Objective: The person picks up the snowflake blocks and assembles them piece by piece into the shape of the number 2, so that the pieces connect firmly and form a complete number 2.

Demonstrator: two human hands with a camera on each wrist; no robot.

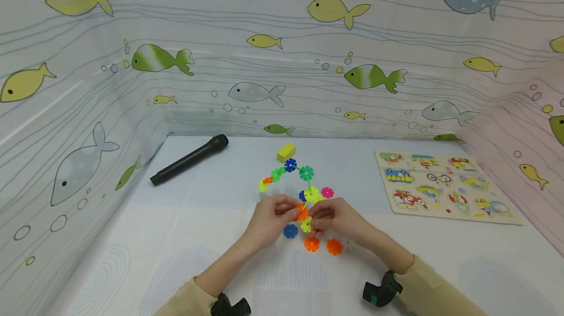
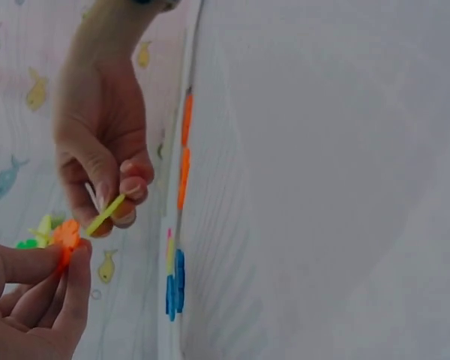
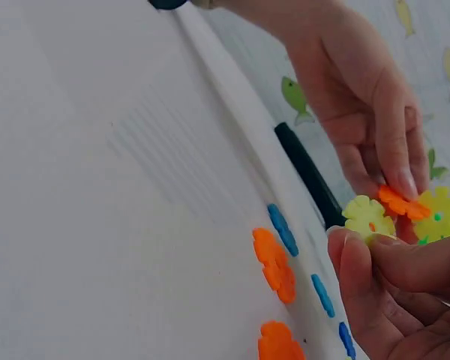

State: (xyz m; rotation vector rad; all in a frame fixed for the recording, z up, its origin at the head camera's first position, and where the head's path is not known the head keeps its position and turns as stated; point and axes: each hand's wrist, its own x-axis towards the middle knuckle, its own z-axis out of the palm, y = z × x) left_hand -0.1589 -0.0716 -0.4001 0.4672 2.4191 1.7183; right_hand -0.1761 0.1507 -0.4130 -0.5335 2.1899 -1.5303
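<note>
Both hands are busy over the middle of the white table, close together, fingertips to fingertips. The left hand pinches an orange disc between thumb and fingers, and the right hand pinches a loose-looking yellow disc by its rim. From where I stand, the orange disc seems to be the near end of a chain of notched discs, which runs away from the person, then arches over to the left and comes down beyond the left hand. So the left hand is the one at the chain, while the yellow disc lies on the person's side of the orange one, just beside it. The two discs are turned at different angles, one face crossing the other; whether their edges touch, I can't tell. Below the hands are a blue disc and two spare orange discs; a pink disc sits just beyond the right hand. Farther back, a yellow block stands just behind the arch.
</note>
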